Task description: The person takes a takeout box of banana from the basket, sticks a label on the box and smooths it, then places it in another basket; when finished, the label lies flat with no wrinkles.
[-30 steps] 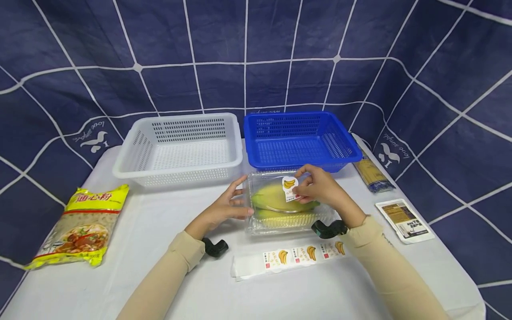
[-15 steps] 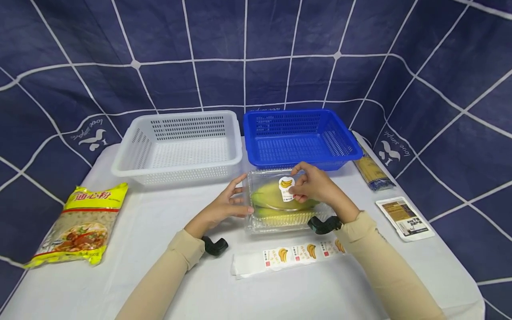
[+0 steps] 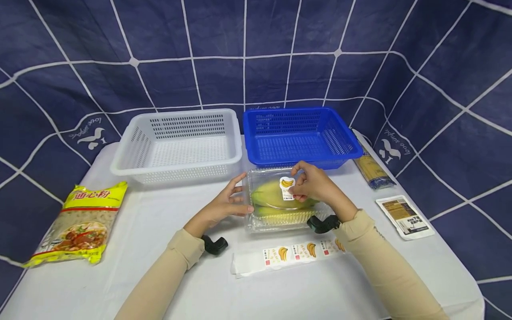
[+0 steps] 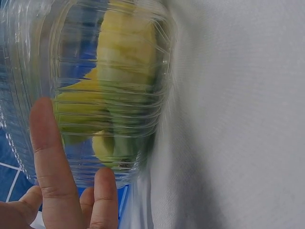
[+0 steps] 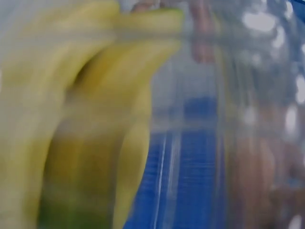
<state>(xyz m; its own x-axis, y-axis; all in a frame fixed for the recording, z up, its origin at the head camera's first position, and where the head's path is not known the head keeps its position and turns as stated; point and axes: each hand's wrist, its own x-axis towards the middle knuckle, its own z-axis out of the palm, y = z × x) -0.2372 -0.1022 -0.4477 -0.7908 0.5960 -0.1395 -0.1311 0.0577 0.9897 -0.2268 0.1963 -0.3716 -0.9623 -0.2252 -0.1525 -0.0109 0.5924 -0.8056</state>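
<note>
A clear plastic clamshell box with yellow-green bananas inside sits at the middle of the table, its lid down. My left hand steadies the box's left side with extended fingers; the left wrist view shows these fingers against the ribbed wall. Over the lid, my right hand pinches the right edge of a white banana sticker. Whether the whole sticker touches the lid I cannot tell. In the blurred right wrist view, bananas show through the plastic.
Behind the box stand a white basket and a blue basket. A strip of banana stickers lies in front. At the left is a yellow pasta bag; at the right, a noodle packet and a white-edged pouch.
My right hand has shifted slightly left with the sticker over the lid, then barely moved in the last half second. The left hand and the box have stayed in place.
</note>
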